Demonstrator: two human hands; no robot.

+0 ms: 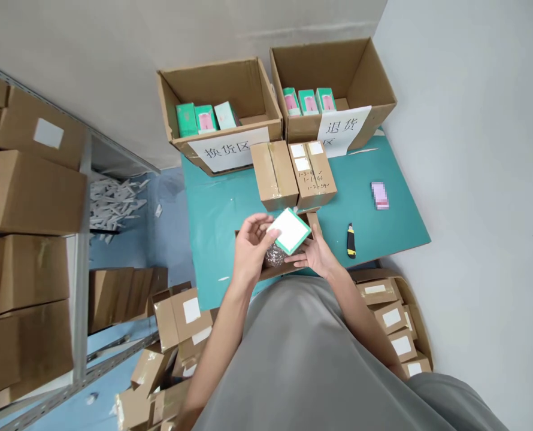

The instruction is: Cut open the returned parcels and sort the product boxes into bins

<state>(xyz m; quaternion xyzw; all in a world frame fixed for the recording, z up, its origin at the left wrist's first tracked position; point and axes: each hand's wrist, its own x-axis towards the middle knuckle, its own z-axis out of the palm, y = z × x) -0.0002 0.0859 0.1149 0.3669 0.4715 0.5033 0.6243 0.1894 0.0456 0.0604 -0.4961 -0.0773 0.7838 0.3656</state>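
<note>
While between two hands (248, 248), one box (292, 230)

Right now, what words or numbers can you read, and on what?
"换货区": left white paper sheet, open brown cardboard box.
"退货区": right white paper sheet, another open box.
"1-1-46": closed brown cardboard box; neighbouring lines unclear.
White stickers: too small or blurred.

The left forearm (224, 326) reaches toward one o'clock, its hand (250, 242) curled, thumb (270, 238) pointing to two o'clock. The right forearm (365, 314) angles toward eleven o'clock, the right hand (319, 254) open, fingers (299, 258) pointing toward nine.
</note>
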